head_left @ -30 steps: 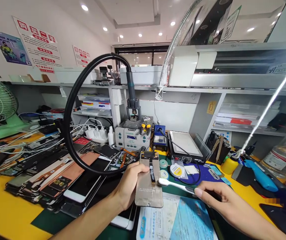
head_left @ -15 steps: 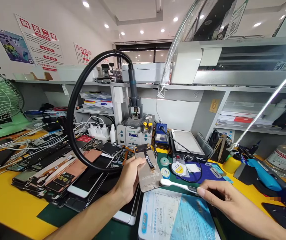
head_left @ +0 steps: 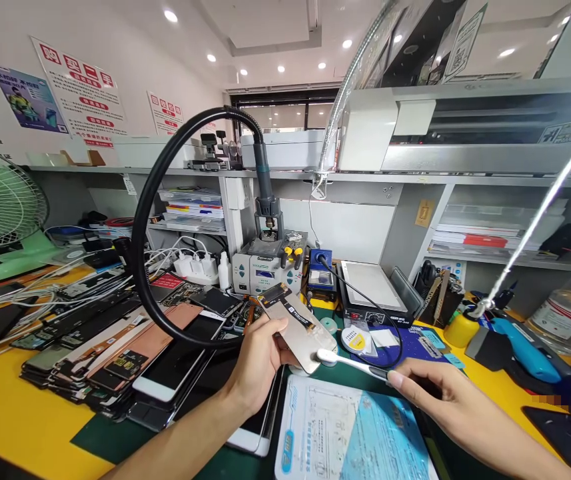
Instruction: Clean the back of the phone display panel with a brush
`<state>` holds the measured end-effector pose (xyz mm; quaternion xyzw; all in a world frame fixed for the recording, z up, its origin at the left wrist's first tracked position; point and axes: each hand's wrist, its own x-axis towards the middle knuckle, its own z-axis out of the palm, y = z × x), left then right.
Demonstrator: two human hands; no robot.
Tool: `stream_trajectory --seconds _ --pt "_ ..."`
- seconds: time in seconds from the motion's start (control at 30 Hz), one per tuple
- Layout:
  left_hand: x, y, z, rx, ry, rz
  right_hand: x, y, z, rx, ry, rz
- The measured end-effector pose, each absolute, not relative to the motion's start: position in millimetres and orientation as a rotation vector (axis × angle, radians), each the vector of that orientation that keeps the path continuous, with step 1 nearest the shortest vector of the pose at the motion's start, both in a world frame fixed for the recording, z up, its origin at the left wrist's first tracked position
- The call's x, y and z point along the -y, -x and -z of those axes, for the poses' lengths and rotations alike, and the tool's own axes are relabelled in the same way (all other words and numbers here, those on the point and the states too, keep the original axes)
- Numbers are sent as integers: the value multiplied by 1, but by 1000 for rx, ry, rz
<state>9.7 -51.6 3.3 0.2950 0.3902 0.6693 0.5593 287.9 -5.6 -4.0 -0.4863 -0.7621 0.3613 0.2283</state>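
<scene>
My left hand (head_left: pixel 260 363) is closed around the left edge of a phone screen (head_left: pixel 298 333), its greyish back with a dark flex cable turned up. The screen is tilted above the mat. Between the thumb and fingers of my right hand (head_left: pixel 432 393) is a toothbrush (head_left: pixel 352 363) with a white head and a dark part on its handle. The brush head lies at the screen's lower right edge; whether the bristles touch it, I cannot tell. Below both is a white and blue flat box (head_left: pixel 345 427).
Stacked phones and parts (head_left: pixel 110 353) lie on the left. A hot air station (head_left: pixel 268 267) with a looping black hose (head_left: pixel 140 247) stands behind, beside a heating plate (head_left: pixel 375 287). A yellow bottle (head_left: pixel 460 330) and a clear jar (head_left: pixel 565 317) are on the right.
The phone screen has turned in my left hand, its lower end swinging right and its top left. The toothbrush has moved slightly left and up along with my right hand.
</scene>
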Motion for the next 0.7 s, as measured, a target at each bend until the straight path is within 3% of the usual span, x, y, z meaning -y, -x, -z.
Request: stream_trajectory --seconds 0.4,0.7 --pt "56 -13 -2 -718 -664 -1517 8 -275 3 1769 1268 -1299" --pt "71 -41 16 -463 -658 -1199 15 -264 5 1535 1190 -1651"
